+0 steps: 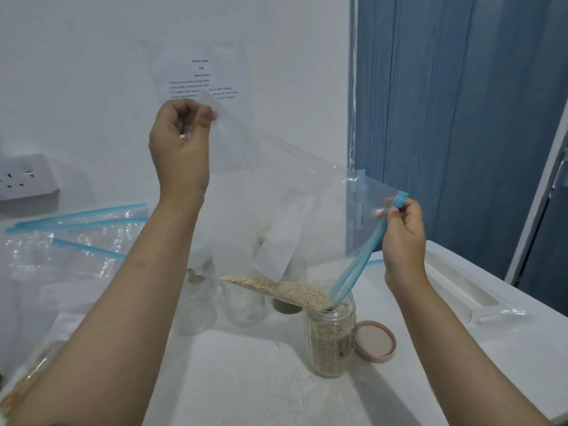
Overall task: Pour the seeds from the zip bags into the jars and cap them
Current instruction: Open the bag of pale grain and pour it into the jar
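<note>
A clear zip bag (285, 186) with a blue zip strip hangs tilted over an open glass jar (330, 339). My left hand (181, 139) pinches the bag's bottom corner high up. My right hand (402, 232) pinches the blue zip end by its slider. Pale seeds (282, 289) lie along the bag's lower edge and run into the jar's mouth. The jar is nearly full of seeds. Its beige lid (375, 341) lies flat on the table just right of it.
Other glass jars (242, 305) stand behind the bag, partly hidden. Empty zip bags (73, 238) lie at the left. A wall socket (26, 176) is at far left, a printed sheet (203, 78) on the wall, a white plastic tray (461, 284) at right.
</note>
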Tool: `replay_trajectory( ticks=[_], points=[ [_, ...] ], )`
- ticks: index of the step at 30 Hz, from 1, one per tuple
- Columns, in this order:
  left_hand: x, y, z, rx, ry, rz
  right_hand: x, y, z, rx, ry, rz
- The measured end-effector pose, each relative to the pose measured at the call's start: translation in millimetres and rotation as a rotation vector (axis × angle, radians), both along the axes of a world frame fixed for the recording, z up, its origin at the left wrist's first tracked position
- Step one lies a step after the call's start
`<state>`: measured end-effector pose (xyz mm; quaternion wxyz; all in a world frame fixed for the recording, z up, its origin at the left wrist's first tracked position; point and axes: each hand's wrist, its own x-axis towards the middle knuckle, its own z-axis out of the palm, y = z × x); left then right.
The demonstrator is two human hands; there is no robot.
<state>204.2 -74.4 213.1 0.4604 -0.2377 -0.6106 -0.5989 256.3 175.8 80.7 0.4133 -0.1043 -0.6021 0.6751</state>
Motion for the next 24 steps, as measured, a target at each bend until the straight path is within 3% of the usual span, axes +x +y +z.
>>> replay_trajectory(
  ticks=[8, 16, 20, 24],
  points=[
    [-5, -2, -4, -0.059, -0.006, -0.022, 0, 0, 0, -0.009, 0.01, 0.006],
    [-8, -4, -3, 0.001, 0.012, 0.016, -1, 1, 0, 0.004, 0.013, -0.003],
    [-10, -5, -5, -0.087, -0.025, -0.026, -2, 0, -1, 0.016, -0.01, 0.008],
    [-13, -10, -3, -0.031, -0.004, -0.016, -4, 1, -1, 0.003, -0.001, 0.001]
  ],
)
